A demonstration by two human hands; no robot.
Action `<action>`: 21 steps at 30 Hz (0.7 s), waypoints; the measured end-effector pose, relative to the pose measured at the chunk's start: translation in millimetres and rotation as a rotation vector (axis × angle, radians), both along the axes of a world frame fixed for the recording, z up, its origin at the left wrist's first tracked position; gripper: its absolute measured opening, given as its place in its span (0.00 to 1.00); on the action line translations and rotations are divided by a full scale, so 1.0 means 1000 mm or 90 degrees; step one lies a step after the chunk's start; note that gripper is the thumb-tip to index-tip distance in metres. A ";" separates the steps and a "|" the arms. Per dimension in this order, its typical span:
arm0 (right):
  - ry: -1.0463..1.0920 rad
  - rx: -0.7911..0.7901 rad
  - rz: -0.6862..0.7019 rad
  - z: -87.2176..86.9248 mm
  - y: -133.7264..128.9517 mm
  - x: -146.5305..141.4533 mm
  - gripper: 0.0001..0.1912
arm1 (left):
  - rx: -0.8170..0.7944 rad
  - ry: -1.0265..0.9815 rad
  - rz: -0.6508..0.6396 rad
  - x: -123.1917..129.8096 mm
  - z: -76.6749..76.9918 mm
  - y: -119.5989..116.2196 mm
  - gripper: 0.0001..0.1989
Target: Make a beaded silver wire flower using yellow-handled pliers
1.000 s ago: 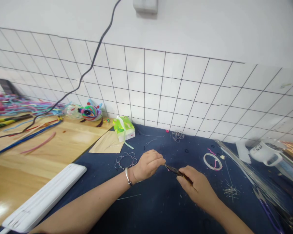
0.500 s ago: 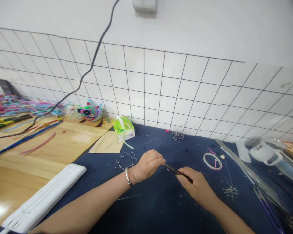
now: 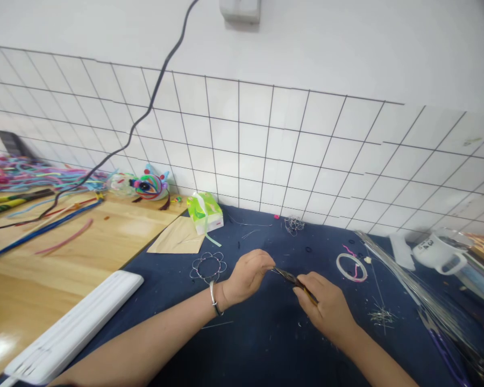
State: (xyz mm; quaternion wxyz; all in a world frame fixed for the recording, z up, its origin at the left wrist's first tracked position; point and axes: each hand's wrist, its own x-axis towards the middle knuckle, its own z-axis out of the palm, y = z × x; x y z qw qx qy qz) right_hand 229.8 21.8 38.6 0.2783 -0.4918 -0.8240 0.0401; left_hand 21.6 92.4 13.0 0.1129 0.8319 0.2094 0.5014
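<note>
My right hand point(image 3: 326, 301) is closed round the handles of a pair of pliers point(image 3: 287, 276), whose dark jaws point left and up. The jaws meet the fingertips of my left hand point(image 3: 248, 274), which are pinched together. What sits between those fingertips is too small to make out; a thin bit of wire seems to show by the plier tips. To the left of my left wrist lies a flower-shaped wire ring point(image 3: 208, 267) with small beads, flat on the dark blue mat point(image 3: 258, 344).
A green tissue pack point(image 3: 205, 209) lies on brown paper point(image 3: 175, 236) at the back. On the right are a white ring of tape or cord point(image 3: 339, 263), wire snippets point(image 3: 382, 317), a long wire bundle point(image 3: 411, 285) and a white mug point(image 3: 433, 252). A white power strip point(image 3: 76, 328) lies left.
The pliers have turned in my right hand, so their jaws and handle show more. My left hand has shifted slightly right and rolled, its fingers still pinched at the plier tips.
</note>
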 end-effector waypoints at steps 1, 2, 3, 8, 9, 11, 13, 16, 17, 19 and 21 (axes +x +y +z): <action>0.000 0.013 0.002 -0.001 0.000 0.001 0.09 | -0.030 -0.005 0.000 0.001 0.001 -0.002 0.08; 0.000 0.025 0.003 -0.003 0.001 0.001 0.09 | -0.062 -0.010 0.003 0.002 0.003 -0.004 0.08; 0.000 0.037 0.005 -0.004 0.002 0.002 0.09 | -0.094 -0.015 0.008 0.003 0.004 -0.006 0.07; -0.005 0.077 0.010 -0.007 0.003 0.004 0.09 | -0.234 -0.040 0.026 0.006 0.007 -0.012 0.09; -0.008 0.083 0.009 -0.006 0.003 0.004 0.09 | -0.255 -0.046 0.022 0.007 0.007 -0.013 0.10; -0.019 0.092 0.011 -0.005 0.002 0.004 0.09 | -0.303 -0.065 0.014 0.009 0.009 -0.014 0.10; -0.038 0.097 0.016 -0.004 0.000 0.002 0.08 | -0.352 -0.093 0.011 0.011 0.011 -0.014 0.11; -0.041 0.099 0.022 -0.003 -0.002 0.000 0.08 | -0.382 -0.126 0.013 0.011 0.013 -0.014 0.10; -0.028 0.100 0.019 -0.003 -0.002 0.000 0.09 | -0.377 -0.129 0.013 0.011 0.014 -0.014 0.10; 0.006 0.090 0.005 -0.001 -0.001 0.001 0.09 | -0.353 -0.121 0.013 0.010 0.014 -0.014 0.10; 0.027 0.065 -0.016 0.003 -0.001 0.003 0.09 | -0.314 -0.098 0.014 0.009 0.014 -0.013 0.10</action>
